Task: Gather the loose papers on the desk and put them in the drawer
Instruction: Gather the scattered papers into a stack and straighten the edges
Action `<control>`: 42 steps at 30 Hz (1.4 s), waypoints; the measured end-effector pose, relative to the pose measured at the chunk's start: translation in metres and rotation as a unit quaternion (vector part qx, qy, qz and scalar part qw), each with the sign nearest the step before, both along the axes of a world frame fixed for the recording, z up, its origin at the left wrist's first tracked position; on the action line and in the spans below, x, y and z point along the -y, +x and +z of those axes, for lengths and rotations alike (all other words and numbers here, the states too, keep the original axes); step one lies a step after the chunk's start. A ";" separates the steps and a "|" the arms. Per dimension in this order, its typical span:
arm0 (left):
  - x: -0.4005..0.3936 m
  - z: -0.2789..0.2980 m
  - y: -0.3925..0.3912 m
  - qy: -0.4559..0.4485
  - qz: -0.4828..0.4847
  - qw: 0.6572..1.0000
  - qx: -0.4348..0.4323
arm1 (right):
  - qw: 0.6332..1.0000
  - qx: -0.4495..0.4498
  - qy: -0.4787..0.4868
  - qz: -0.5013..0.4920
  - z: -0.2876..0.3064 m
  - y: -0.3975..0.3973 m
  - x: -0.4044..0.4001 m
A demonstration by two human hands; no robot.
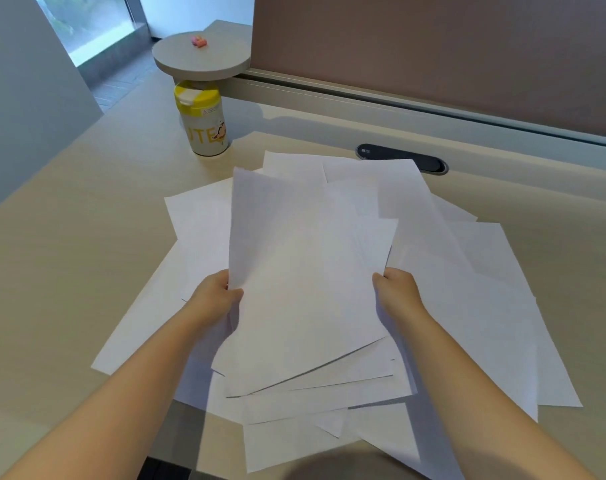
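Note:
Several loose white papers [485,306] lie fanned out and overlapping across the pale wooden desk [69,237]. I hold a stack of white sheets [305,278] tilted up above them. My left hand [218,296] grips the stack's left edge, thumb on top. On the right edge my right hand [396,292] is closed on the same stack. More sheets hang off the desk's near edge [294,441]. No drawer is in view.
A yellow-lidded white bottle [204,119] stands at the back left of the papers. Behind it is a round grey shelf [201,57] with a small pink object [199,41]. A dark oval cable port [402,157] sits by the brown partition [433,46].

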State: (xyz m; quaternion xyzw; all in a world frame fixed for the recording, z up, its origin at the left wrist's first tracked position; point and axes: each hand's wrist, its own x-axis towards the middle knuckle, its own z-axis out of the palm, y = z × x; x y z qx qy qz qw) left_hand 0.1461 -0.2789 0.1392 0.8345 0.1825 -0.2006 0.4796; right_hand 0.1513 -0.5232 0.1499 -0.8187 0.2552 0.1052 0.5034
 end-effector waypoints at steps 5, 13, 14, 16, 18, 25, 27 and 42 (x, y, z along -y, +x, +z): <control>-0.008 -0.002 0.007 0.072 0.035 0.996 0.033 | 0.999 -0.008 -0.043 0.009 -0.002 0.002 0.013; -0.015 -0.004 0.028 0.102 0.085 0.989 0.068 | 0.996 -0.015 -0.086 0.014 -0.007 0.025 0.016; -0.015 -0.004 0.030 0.101 0.105 0.987 0.072 | 0.995 -0.030 -0.088 0.019 -0.007 0.027 0.015; -0.012 -0.003 0.035 0.120 0.122 0.983 0.063 | 0.995 -0.064 -0.074 0.024 -0.009 0.031 0.011; -0.007 -0.001 0.040 0.195 0.097 0.976 0.028 | 0.996 -0.077 -0.034 0.017 -0.013 0.036 0.005; 0.001 0.001 0.051 0.167 0.018 0.986 0.016 | 0.992 -0.087 0.089 0.007 -0.009 0.048 -0.022; -0.003 0.006 0.050 0.132 0.009 0.991 0.014 | 0.989 -0.105 0.101 0.027 -0.011 0.051 -0.024; -0.037 0.002 0.034 -0.016 0.062 0.998 0.014 | 0.994 -0.053 0.074 0.058 -0.004 0.036 -0.037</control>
